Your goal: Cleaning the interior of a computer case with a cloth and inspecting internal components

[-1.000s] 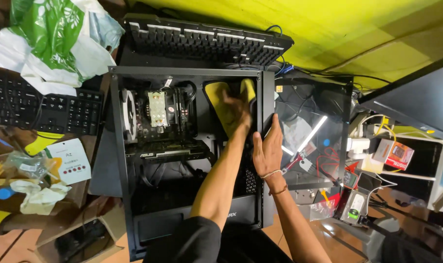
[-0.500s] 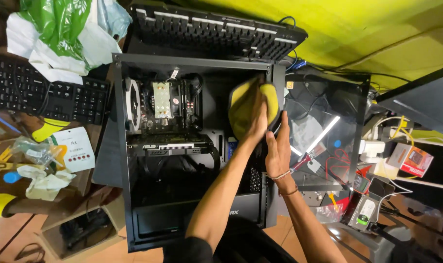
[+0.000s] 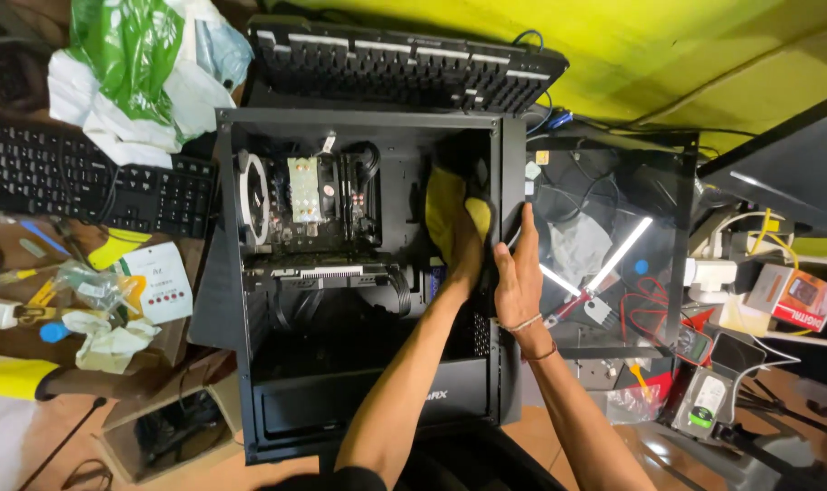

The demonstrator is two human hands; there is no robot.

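Observation:
An open black computer case [image 3: 236, 300] lies on its side before me, showing a white fan, a cooler and a graphics card. My left hand [image 3: 463, 250] is inside the case at its right wall, closed on a yellow cloth [image 3: 442, 211] pressed against the inner panel. My right hand [image 3: 520, 273] rests flat on the outer right edge of the case, fingers pointing up, a thin bracelet at the wrist.
A black keyboard [image 3: 404, 59] lies above the case, another keyboard [image 3: 59, 186] to the left. A glass side panel [image 3: 613, 227] lies to the right over cables and tools. Green and white plastic bags [image 3: 127, 68] sit at top left; small clutter fills the left table.
My left hand with the yellow cloth has slid along the inner right wall of the case. My right hand has stayed on the case edge. The view has shifted slightly.

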